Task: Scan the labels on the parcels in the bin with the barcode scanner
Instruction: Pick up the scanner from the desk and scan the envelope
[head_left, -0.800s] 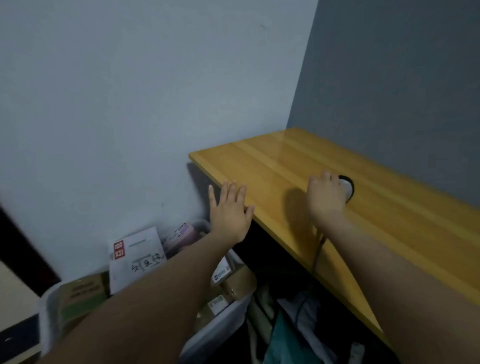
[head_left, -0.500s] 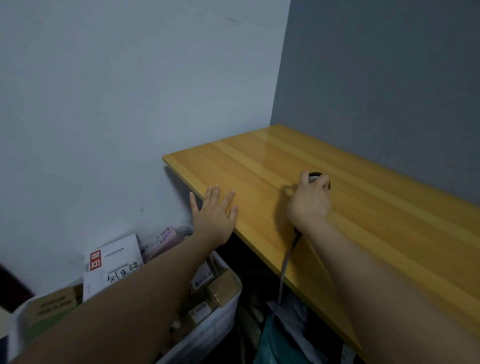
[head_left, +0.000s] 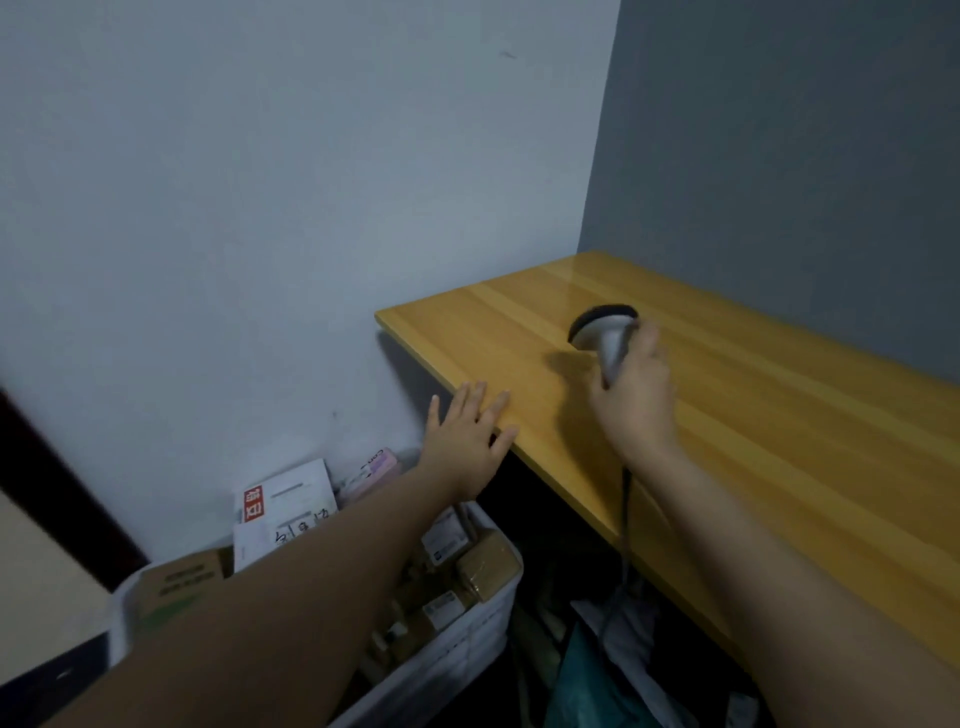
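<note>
Stage: the very start; no label looks scanned, so the whole bin is left to do, as I judge it.
Barcode scanner (head_left: 605, 332): lifted off the wooden table (head_left: 779, 441), its dark head tipped up and away toward the far wall, its cable (head_left: 626, 525) hanging over the table's near edge.
Right hand (head_left: 636, 400): its grip is wrapped around the scanner's handle.
Left hand (head_left: 470, 434): fingers spread flat, holding nothing, at the table's corner above the bin.
Bin (head_left: 457, 644): a white crate on the floor beside the table, left of it and lower.
Parcels (head_left: 488, 566): brown boxes and a white mailer (head_left: 285, 506) piled inside (a few small labels show, too blurred to read).
Left to do: bring the scanner down to the bin and aim it at each label in turn.
</note>
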